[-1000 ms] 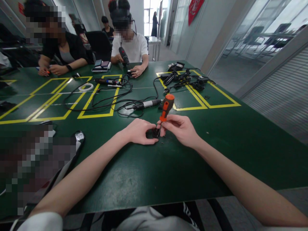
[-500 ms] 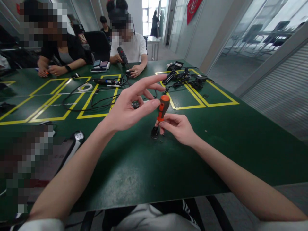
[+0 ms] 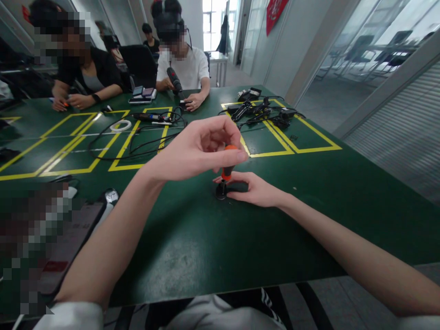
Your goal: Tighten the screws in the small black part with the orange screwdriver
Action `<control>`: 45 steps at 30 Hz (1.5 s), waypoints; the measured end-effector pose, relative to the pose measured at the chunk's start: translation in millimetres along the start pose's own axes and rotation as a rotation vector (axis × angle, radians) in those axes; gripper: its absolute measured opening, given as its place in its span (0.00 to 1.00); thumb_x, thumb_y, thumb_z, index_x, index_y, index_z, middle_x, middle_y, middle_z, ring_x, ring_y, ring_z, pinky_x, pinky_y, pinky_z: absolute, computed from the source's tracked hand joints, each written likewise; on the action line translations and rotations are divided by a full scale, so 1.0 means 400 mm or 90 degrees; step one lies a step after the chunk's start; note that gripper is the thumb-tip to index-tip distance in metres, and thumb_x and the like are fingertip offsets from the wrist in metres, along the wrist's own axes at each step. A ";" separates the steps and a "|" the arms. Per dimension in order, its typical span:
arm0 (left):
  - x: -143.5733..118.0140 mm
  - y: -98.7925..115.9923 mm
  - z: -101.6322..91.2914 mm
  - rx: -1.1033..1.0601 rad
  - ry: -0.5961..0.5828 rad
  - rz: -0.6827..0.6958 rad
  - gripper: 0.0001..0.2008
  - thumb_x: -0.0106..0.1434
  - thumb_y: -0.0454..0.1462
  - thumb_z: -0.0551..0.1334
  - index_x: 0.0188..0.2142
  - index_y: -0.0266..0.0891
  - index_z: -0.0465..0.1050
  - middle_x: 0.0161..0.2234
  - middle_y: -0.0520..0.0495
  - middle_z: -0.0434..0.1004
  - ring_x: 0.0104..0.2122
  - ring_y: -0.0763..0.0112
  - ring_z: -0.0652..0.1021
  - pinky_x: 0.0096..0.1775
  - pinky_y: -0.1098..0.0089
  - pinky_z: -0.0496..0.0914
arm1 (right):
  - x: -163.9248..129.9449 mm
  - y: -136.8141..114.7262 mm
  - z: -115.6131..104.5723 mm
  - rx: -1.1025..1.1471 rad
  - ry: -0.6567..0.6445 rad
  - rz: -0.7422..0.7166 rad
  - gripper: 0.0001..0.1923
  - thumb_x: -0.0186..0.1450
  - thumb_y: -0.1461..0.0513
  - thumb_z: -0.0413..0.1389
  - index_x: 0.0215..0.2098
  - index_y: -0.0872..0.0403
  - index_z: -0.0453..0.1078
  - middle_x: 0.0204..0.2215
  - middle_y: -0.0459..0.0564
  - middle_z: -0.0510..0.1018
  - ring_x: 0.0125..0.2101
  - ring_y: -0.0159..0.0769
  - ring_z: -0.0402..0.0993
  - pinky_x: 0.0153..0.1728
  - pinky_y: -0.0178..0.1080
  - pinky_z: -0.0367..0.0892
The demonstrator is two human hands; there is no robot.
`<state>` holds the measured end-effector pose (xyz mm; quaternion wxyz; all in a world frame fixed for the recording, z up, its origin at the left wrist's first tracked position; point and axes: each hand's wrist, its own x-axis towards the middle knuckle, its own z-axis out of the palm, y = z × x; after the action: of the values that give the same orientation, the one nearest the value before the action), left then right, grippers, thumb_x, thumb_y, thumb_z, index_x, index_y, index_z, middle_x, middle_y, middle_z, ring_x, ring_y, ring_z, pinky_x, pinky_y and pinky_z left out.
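Note:
A short screwdriver (image 3: 228, 170) with an orange and dark grey handle stands nearly upright, its shaft pointing down into a small round black part (image 3: 221, 191) on the green table. My left hand (image 3: 206, 149) is closed around the top of the handle, with thumb and curled fingers covering much of it. Low beside the shaft, my right hand (image 3: 252, 189) has its thumb at the near side of the black part and its fingers behind, gripping it. Where the screwdriver tip meets the part is hidden. Tiny specks lie on the table near the thumb.
Black cables (image 3: 264, 110) lie tangled at the back right inside yellow tape outlines. An electric screwdriver (image 3: 147, 117) with its cord and a white ring (image 3: 121, 126) lie left of centre. Across the table, a person in white holds a drill (image 3: 174, 80). A partly blurred bag (image 3: 65, 243) sits near left.
My left hand has closed from spread fingers onto the screwdriver handle. My right hand has shifted from the shaft down to the black part. The screwdriver sits slightly lower.

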<state>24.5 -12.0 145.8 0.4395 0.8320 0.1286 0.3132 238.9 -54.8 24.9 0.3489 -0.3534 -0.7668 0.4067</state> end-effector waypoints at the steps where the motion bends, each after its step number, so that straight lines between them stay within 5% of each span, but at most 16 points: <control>1: 0.001 -0.007 0.002 -0.015 -0.005 -0.010 0.14 0.65 0.44 0.71 0.36 0.37 0.72 0.33 0.50 0.80 0.26 0.77 0.78 0.25 0.78 0.71 | -0.002 0.008 -0.001 0.018 -0.020 0.029 0.17 0.66 0.61 0.63 0.53 0.54 0.78 0.49 0.55 0.85 0.50 0.43 0.82 0.57 0.51 0.73; 8: 0.006 -0.029 0.006 -0.052 -0.004 -0.072 0.14 0.70 0.48 0.64 0.43 0.38 0.76 0.31 0.50 0.79 0.21 0.79 0.73 0.19 0.78 0.62 | -0.014 0.018 0.012 0.004 0.050 0.070 0.14 0.65 0.61 0.64 0.49 0.54 0.79 0.46 0.53 0.86 0.44 0.41 0.84 0.52 0.48 0.78; 14: 0.014 -0.032 -0.018 -0.142 -0.039 -0.109 0.25 0.75 0.51 0.50 0.40 0.35 0.78 0.38 0.43 0.83 0.21 0.76 0.74 0.22 0.74 0.69 | -0.023 0.009 0.022 -0.055 0.088 0.029 0.14 0.65 0.61 0.64 0.50 0.52 0.78 0.47 0.53 0.85 0.43 0.42 0.83 0.50 0.48 0.80; 24: -0.001 -0.046 -0.011 -0.051 0.025 -0.102 0.15 0.68 0.47 0.66 0.47 0.40 0.77 0.34 0.49 0.79 0.25 0.78 0.76 0.22 0.78 0.66 | -0.032 0.020 0.033 -0.118 0.097 -0.009 0.14 0.67 0.62 0.62 0.50 0.53 0.76 0.48 0.55 0.85 0.42 0.42 0.83 0.46 0.46 0.80; 33: 0.005 -0.036 -0.020 -0.058 -0.014 -0.123 0.25 0.73 0.56 0.55 0.41 0.35 0.75 0.34 0.45 0.82 0.25 0.71 0.81 0.26 0.73 0.75 | -0.036 0.018 0.041 -0.175 0.106 -0.026 0.13 0.68 0.61 0.62 0.51 0.55 0.75 0.45 0.56 0.85 0.40 0.41 0.83 0.45 0.45 0.80; 39: 0.002 -0.038 -0.015 -0.132 0.067 -0.210 0.19 0.63 0.49 0.70 0.46 0.38 0.76 0.33 0.49 0.81 0.22 0.79 0.76 0.23 0.78 0.69 | -0.045 0.029 0.049 -0.252 0.146 -0.042 0.14 0.68 0.62 0.62 0.51 0.53 0.75 0.45 0.55 0.85 0.42 0.43 0.84 0.47 0.46 0.80; 45: 0.005 -0.031 -0.003 -0.141 0.081 -0.242 0.19 0.60 0.51 0.72 0.35 0.35 0.77 0.28 0.49 0.78 0.21 0.78 0.75 0.21 0.77 0.67 | -0.048 0.029 0.057 -0.288 0.163 -0.066 0.14 0.68 0.62 0.63 0.52 0.53 0.73 0.44 0.55 0.84 0.40 0.43 0.83 0.44 0.46 0.80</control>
<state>26.1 -3.0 137.3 0.5704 0.7181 0.2751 0.2886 232.8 -74.3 0.4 0.3756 -0.4310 -0.8050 0.1584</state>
